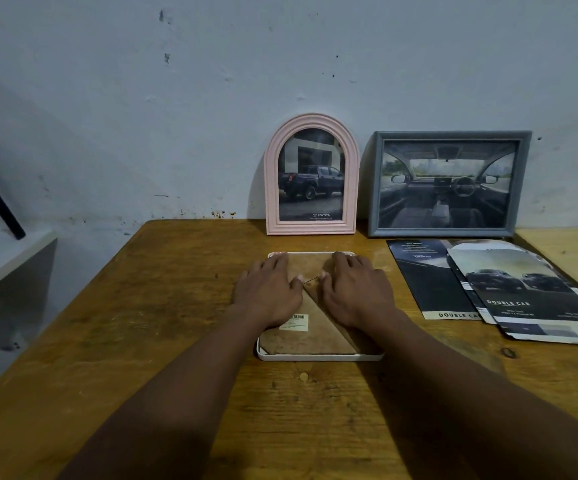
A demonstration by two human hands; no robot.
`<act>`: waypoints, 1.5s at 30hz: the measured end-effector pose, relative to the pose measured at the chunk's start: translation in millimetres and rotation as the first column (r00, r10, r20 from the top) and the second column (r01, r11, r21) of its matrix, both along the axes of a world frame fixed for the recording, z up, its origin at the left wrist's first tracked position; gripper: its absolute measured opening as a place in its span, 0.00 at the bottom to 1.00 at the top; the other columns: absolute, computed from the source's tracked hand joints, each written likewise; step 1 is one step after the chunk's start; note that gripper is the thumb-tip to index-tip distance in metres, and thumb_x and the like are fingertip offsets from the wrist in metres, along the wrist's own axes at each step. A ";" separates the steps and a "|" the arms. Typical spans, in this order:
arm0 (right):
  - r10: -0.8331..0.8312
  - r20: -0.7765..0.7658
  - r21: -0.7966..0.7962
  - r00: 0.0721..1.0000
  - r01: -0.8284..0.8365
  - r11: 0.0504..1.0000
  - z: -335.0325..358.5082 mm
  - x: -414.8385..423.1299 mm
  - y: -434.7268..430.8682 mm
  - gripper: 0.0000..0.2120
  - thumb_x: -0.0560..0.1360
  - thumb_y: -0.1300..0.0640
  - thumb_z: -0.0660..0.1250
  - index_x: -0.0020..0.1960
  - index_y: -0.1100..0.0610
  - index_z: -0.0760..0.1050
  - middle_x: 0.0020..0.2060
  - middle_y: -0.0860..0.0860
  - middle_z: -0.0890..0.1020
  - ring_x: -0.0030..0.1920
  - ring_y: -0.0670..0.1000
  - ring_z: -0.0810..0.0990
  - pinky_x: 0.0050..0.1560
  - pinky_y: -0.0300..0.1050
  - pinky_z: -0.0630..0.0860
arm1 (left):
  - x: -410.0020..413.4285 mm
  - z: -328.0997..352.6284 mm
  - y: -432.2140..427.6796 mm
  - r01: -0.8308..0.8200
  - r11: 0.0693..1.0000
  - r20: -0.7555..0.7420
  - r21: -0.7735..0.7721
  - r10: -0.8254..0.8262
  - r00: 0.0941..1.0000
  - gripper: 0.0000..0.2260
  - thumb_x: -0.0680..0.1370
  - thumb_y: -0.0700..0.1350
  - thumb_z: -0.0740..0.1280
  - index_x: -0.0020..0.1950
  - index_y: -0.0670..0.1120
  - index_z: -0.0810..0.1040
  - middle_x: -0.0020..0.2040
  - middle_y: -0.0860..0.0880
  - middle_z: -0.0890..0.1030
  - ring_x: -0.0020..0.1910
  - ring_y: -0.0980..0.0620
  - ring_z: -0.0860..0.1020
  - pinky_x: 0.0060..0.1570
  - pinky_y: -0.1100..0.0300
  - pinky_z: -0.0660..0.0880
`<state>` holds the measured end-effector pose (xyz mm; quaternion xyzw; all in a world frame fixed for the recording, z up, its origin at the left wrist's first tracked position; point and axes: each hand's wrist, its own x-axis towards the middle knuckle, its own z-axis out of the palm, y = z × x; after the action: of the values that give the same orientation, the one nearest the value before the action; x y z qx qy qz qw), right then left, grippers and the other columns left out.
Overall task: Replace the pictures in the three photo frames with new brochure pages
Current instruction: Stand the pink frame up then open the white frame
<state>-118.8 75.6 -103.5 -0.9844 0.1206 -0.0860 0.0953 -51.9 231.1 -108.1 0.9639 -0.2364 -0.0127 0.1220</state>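
Note:
A white frame (318, 356) lies face down on the wooden table, its brown backing board with a folded stand and a barcode sticker facing up. My left hand (268, 291) and my right hand (357, 289) rest flat on that backing, fingers spread, thumbs close together near a small metal clip. A pink arched frame (270, 188) with a pickup truck picture leans on the wall. Beside it a grey rectangular frame (374, 188) shows a car interior. Brochure pages (523, 292) lie at the right.
The wooden table (142, 323) runs to the wall at the back. A lighter table (571, 258) adjoins it at the right. A white shelf unit (7, 271) with a black bar leaning over it stands off the left edge.

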 end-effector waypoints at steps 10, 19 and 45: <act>0.030 0.046 0.035 0.999 -0.031 0.999 -9.8 -15.2 9.0 0.24 0.83 0.42 0.46 0.73 0.53 0.62 0.72 0.57 0.70 0.75 0.59 0.62 0.68 0.59 0.68 | -10.5 0.2 -5.6 -0.029 0.998 0.148 0.053 0.021 0.989 0.27 0.86 0.54 0.51 0.84 0.49 0.50 0.81 0.46 0.63 0.77 0.41 0.65 0.71 0.45 0.65; -0.055 0.170 0.002 0.984 0.055 0.998 -8.5 -21.0 12.3 0.21 0.82 0.44 0.47 0.66 0.54 0.68 0.60 0.55 0.78 0.59 0.56 0.74 0.56 0.54 0.73 | -12.7 -7.3 5.9 0.017 0.993 -0.037 -0.119 -0.021 0.999 0.27 0.86 0.54 0.51 0.84 0.48 0.50 0.83 0.46 0.57 0.80 0.42 0.59 0.75 0.45 0.64; -0.359 0.365 0.810 0.859 -0.104 0.577 63.3 -29.5 -30.7 0.06 0.80 0.53 0.64 0.56 0.51 0.76 0.51 0.50 0.81 0.53 0.50 0.80 0.54 0.48 0.78 | -30.2 13.4 -12.1 -0.180 0.834 -0.232 -0.521 0.065 0.971 0.25 0.84 0.56 0.59 0.81 0.55 0.59 0.72 0.46 0.74 0.68 0.42 0.74 0.62 0.43 0.76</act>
<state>-148.3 44.9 -40.2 -0.7629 0.1913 -0.2766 0.5522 -82.1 219.0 -94.7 0.8973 -0.1541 -0.0370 0.4120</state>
